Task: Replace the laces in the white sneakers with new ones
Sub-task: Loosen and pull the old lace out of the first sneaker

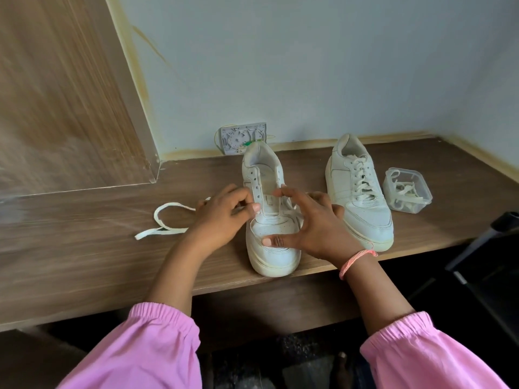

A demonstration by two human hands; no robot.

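The unlaced white leather sneaker (271, 217) stands on the brown wooden tabletop (84, 248), toe at the near edge. To its left lies a loose flat white lace (165, 223). To its right stands the laced white leather sneaker (358, 192), and further right a clear plastic box (407, 193) with laces in it. Behind the unlaced sneaker, a small grey wall plate (243, 137) sits against the wall. The left hand (224, 217) touches the unlaced sneaker's left side; the right hand (311, 226) rests on its toe.

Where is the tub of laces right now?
In the head view the tub sits on the shelf at far right, just beside the laced sneaker.
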